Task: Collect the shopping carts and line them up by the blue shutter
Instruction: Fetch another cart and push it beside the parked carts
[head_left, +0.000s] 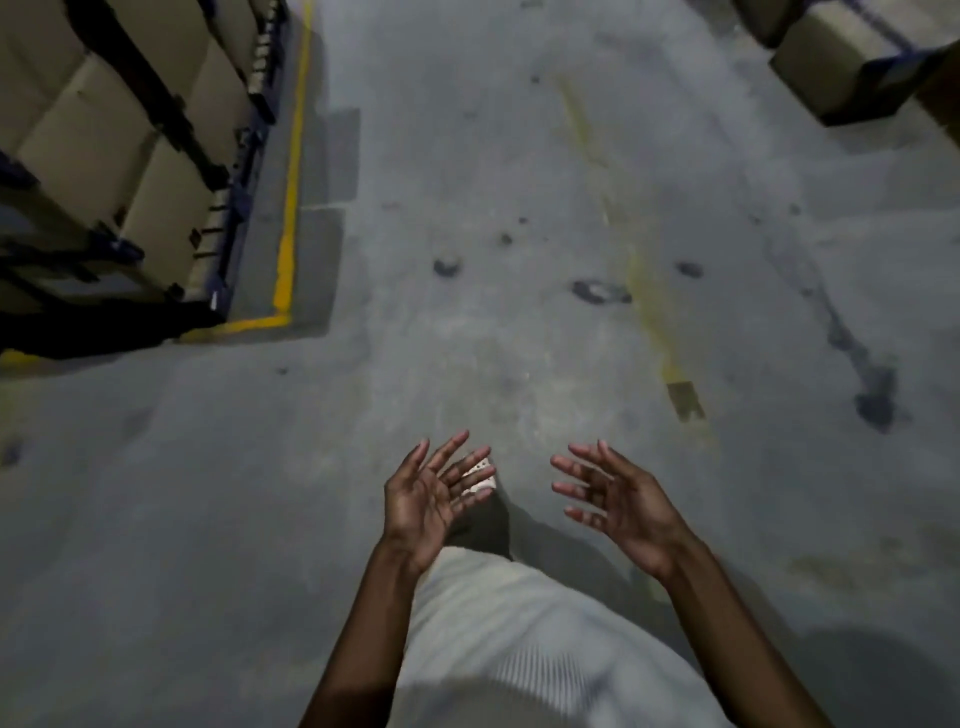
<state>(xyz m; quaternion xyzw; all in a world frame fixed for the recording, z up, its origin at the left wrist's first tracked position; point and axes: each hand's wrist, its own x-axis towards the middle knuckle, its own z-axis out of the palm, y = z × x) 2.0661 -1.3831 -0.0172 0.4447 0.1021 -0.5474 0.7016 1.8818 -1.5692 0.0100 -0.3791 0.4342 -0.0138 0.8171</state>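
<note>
No shopping cart and no blue shutter appear in the head view. My left hand (428, 496) and my right hand (613, 499) are held out in front of me at waist height, palms turned toward each other, fingers spread and straight. Both hold nothing. Below them I see my light shirt and one foot in a pale shoe (480, 478) on the grey concrete floor (519, 260).
A blue rack with cardboard boxes (104, 145) stands at the left, bordered by a yellow floor line (291, 208). More boxes on a blue frame (852, 67) sit at the top right. A faded yellow stripe (649, 296) runs down the stained aisle floor.
</note>
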